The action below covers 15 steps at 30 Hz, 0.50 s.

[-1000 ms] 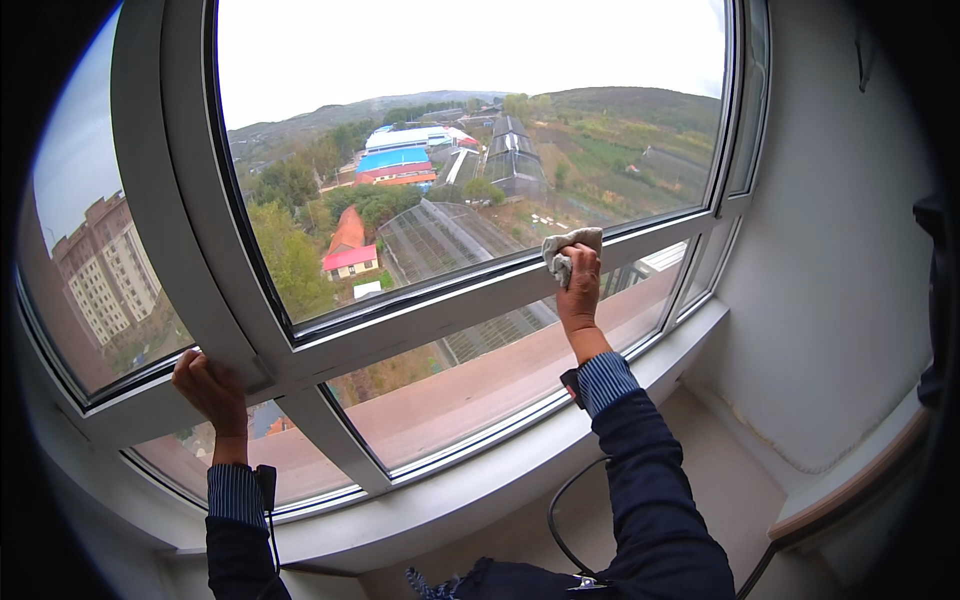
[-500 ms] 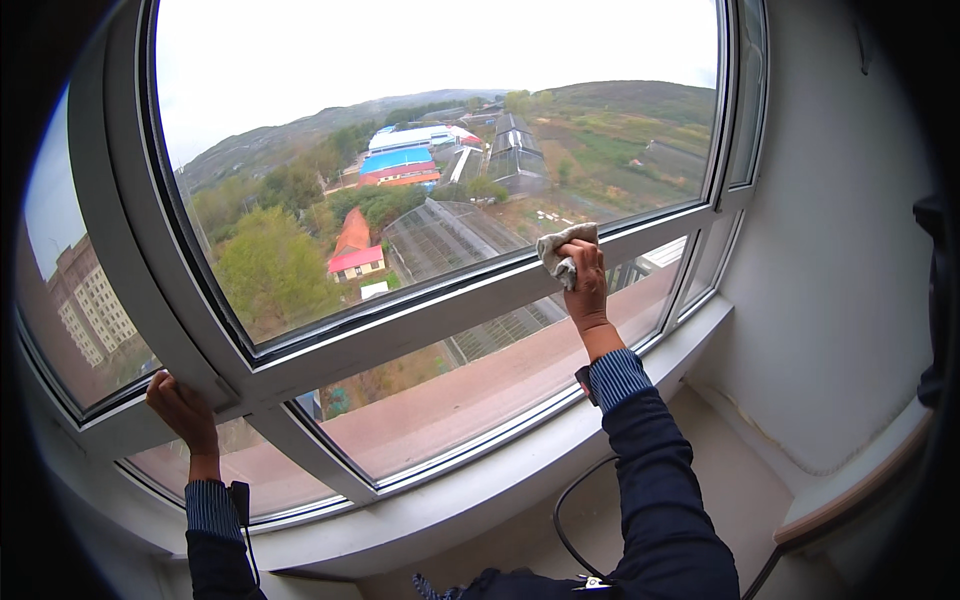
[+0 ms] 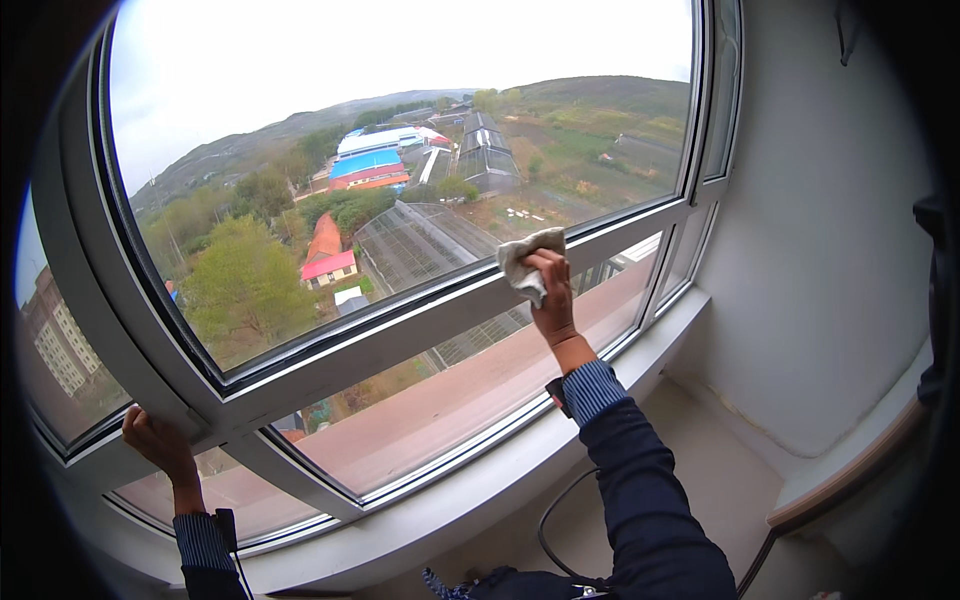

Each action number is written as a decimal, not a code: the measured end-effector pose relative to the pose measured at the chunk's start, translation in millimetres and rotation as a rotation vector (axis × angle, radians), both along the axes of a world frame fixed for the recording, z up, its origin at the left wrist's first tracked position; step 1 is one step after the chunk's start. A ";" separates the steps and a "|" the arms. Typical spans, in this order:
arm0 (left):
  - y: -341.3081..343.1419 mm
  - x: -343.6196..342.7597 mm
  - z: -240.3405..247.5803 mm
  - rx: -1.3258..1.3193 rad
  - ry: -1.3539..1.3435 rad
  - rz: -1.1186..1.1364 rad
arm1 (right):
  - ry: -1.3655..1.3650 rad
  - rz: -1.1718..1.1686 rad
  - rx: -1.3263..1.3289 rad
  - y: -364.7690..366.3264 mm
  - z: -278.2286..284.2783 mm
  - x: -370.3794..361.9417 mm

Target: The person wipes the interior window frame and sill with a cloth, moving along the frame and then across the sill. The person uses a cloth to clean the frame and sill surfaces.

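Observation:
My right hand (image 3: 553,298) is closed around a crumpled, greyish-white cloth (image 3: 527,262). It presses the cloth on the grey horizontal window rail (image 3: 400,330), by the lower edge of the large pane (image 3: 400,265). At the lower left, my left hand (image 3: 160,447) has its fingers curled over the window frame (image 3: 108,432), near the corner where the upright post (image 3: 150,370) meets the rail. The fingertips of that hand are partly hidden behind the frame edge.
Lower panes (image 3: 470,400) run beneath the rail, above a pale sill (image 3: 440,530). A grey-white wall (image 3: 800,270) stands to the right, with a brown-edged ledge (image 3: 850,465) low beside it. A dark cable (image 3: 545,520) loops near my right arm. Outdoors are buildings, greenhouses and hills.
The whole view has shifted, so the window sits farther left in it. My right hand and the cloth have slid slightly left along the rail. My left hand stays on the frame.

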<state>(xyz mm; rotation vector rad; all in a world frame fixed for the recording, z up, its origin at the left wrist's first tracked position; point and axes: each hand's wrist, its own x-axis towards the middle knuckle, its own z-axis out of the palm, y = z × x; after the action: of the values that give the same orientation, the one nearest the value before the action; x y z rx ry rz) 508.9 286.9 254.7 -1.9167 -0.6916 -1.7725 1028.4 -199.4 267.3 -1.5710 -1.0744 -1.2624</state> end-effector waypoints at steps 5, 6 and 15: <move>-9.5 1.6 0.1 -0.006 -0.020 -0.064 | 0.183 -0.201 0.044 -40.9 10.4 48.5; -12.2 2.0 0.8 0.003 -0.014 -0.040 | 0.156 -0.214 0.037 -34.6 9.7 40.3; -21.8 6.0 1.8 0.016 -0.048 -0.051 | 0.135 0.052 -0.151 97.3 -3.7 -150.6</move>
<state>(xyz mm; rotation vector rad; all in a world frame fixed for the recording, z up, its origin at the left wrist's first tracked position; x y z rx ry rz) 514.9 265.1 256.5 -1.9033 -0.6490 -1.8545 877.8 -102.1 263.6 -1.7041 -1.1378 -1.0453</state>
